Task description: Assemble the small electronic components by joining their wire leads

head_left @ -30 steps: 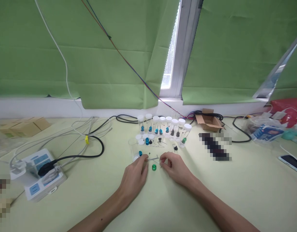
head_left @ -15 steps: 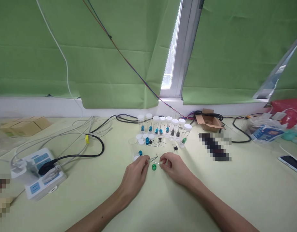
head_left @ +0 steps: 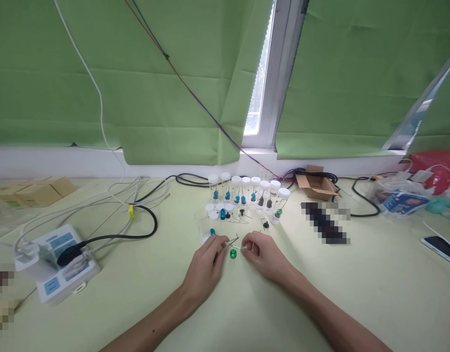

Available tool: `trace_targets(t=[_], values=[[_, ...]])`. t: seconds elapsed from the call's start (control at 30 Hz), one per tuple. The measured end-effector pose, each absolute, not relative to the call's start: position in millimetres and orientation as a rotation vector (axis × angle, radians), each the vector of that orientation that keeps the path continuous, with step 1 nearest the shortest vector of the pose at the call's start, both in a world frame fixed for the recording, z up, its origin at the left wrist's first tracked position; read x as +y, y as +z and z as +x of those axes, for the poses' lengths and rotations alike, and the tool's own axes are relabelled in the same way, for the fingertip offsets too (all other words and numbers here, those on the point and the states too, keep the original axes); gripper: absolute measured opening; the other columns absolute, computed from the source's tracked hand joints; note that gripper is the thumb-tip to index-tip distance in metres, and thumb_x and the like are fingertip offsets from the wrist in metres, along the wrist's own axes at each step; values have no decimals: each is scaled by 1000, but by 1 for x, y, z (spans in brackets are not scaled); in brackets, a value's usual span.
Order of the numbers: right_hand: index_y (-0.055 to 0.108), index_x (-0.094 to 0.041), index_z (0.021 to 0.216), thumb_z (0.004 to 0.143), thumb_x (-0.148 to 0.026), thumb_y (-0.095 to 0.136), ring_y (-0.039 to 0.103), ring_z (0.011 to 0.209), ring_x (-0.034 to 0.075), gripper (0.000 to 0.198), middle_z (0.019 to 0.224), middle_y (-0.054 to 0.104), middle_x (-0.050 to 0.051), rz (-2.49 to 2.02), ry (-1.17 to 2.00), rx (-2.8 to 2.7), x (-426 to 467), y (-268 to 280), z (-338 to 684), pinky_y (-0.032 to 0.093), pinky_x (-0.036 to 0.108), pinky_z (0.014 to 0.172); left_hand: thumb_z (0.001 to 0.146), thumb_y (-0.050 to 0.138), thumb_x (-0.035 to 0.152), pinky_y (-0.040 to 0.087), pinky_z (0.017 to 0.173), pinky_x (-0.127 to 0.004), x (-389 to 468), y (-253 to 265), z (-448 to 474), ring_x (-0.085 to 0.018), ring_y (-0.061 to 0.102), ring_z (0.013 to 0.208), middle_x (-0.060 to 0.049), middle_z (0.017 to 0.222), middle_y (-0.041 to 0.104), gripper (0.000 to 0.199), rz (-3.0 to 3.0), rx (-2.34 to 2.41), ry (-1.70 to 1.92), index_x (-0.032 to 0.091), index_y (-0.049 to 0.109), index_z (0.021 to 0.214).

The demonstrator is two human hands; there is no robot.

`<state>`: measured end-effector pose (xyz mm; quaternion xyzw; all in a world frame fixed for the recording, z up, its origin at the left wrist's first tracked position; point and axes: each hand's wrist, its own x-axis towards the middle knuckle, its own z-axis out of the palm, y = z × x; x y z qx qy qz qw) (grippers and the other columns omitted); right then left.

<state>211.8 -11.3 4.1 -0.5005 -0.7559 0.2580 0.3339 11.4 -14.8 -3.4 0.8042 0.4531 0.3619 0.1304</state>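
My left hand point(head_left: 207, 256) is closed, its fingertips at the table around the end of a thin bent metal rod that looks like a hex key point(head_left: 235, 239). Opposite it, my right hand point(head_left: 263, 252) pinches the end of a second thin hex key point(head_left: 235, 247); the two keys lie close together between the hands. Just in front of them stands a small green metal knob-like part point(head_left: 233, 253), touched by neither hand. Beyond my left fingers are a small blue part point(head_left: 212, 231) and a clear open tube point(head_left: 202, 222), partly hidden by that hand.
Several clear tubes with white caps point(head_left: 246, 181) stand in a row behind, holding coloured parts and keys. Loose white caps point(head_left: 213, 215), a blue part point(head_left: 223, 213) and black knobs point(head_left: 266, 224) lie before them. A power strip point(head_left: 69, 264) is left, a cardboard box point(head_left: 316, 185) back right.
Almost nothing differs. Both hands keep their pinch near the green part, and the view has shifted very slightly.
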Motion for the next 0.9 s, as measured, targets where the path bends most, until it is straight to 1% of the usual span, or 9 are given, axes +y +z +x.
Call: trace_targets(t=[0.13, 0.27, 0.43, 0.6, 0.9], values=[[61, -19, 83, 84, -12, 55, 50, 61, 12, 9, 75, 58, -1, -1278, 665, -1953, -12, 4, 211, 42, 25, 63, 98, 40, 22, 48, 70, -26, -18, -1, 14, -16, 62, 79, -5, 96, 64, 19, 2312, 1258, 1082, 22, 58, 105], [61, -18, 84, 83, -12, 57, 51, 62, 12, 8, 77, 58, 0, -1307, 654, -1979, -11, 0, 211, 42, 26, 64, 98, 39, 19, 48, 72, -26, -19, 0, 15, -16, 61, 84, -5, 96, 63, 20, 2303, 1194, 1083, 22, 57, 105], [59, -19, 84, 84, -13, 57, 54, 69, 15, 6, 82, 59, 2, -1400, 626, -2008, -11, -5, 210, 42, 27, 65, 98, 38, 20, 49, 72, -28, -19, 0, 15, -17, 61, 82, -6, 95, 63, 21, 2290, 1186, 1085, 22, 58, 104], [55, -19, 82, 87, -15, 54, 55, 75, 17, 7, 84, 59, 3, -1463, 611, -2051, -14, -2, 208, 41, 28, 66, 98, 36, 20, 49, 77, -31, -20, 2, 17, -19, 61, 88, -7, 98, 62, 23, 2259, 1184, 1074, 23, 58, 106], [51, -20, 83, 91, -13, 48, 56, 76, 18, 11, 89, 57, 4, -1466, 577, -2129, -17, -1, 208, 40, 29, 67, 99, 34, 21, 48, 81, -32, -22, 4, 17, -20, 58, 92, -8, 101, 59, 25, 2214, 1192, 994, 23, 57, 109]])
